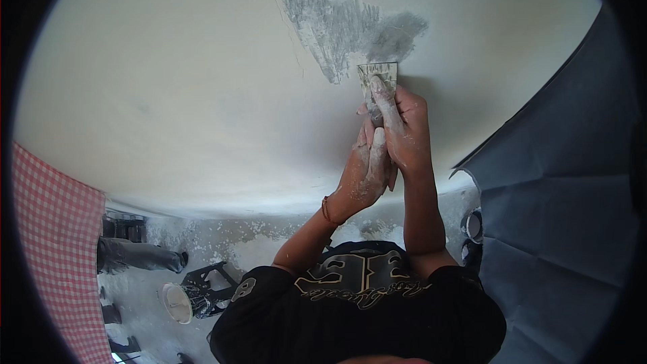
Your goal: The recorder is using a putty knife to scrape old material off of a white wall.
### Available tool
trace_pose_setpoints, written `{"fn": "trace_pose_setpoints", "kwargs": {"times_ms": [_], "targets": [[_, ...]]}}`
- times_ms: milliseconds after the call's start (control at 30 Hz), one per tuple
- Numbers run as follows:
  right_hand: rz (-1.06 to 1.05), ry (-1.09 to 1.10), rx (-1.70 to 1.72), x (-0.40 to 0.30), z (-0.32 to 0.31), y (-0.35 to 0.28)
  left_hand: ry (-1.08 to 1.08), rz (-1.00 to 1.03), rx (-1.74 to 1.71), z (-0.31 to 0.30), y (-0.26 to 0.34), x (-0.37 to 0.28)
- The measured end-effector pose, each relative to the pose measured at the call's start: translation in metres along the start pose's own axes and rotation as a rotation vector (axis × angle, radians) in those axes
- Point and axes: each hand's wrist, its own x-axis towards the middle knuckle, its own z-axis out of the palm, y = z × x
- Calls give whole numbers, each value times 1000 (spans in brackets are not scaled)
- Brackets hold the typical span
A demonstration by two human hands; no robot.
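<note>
My right hand (408, 126) grips a putty knife (376, 73), its powdery thumb pressed flat along the blade. The blade's straight edge meets the pale wall (202, 86) just below a scraped grey patch (333, 18). A darker, rounded spot (397, 35) lies at the right end of that patch. My left hand (366, 167) is closed around the lower end of the handle, against the heel of my right hand. White dust coats both hands, and most of the handle is hidden by them.
A red-and-white checked cloth (60, 212) hangs at the left. Dark grey sheeting (561, 222) covers the right side. On the spattered floor (136, 298), a bucket (178, 303) lies beside a black stool (210, 283). Another person's leg (144, 255) shows behind the cloth; a container (473, 225) stands right.
</note>
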Motion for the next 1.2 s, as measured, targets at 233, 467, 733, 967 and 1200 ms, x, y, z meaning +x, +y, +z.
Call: {"fn": "trace_pose_setpoints", "kwargs": {"times_ms": [233,467,733,967,1200], "targets": [[-135,-15,-1,3,-4,22,75,51,47,-5,-16,6],[-123,16,-2,5,3,16,96,83,188,-14,-17,6],[-205,61,7,18,19,-4,120,116,170,-20,15,21],[-165,63,-78,8,8,22,145,144,359,-22,-26,4],[-156,31,-45,9,11,9,98,88,157,-17,-3,7]]}}
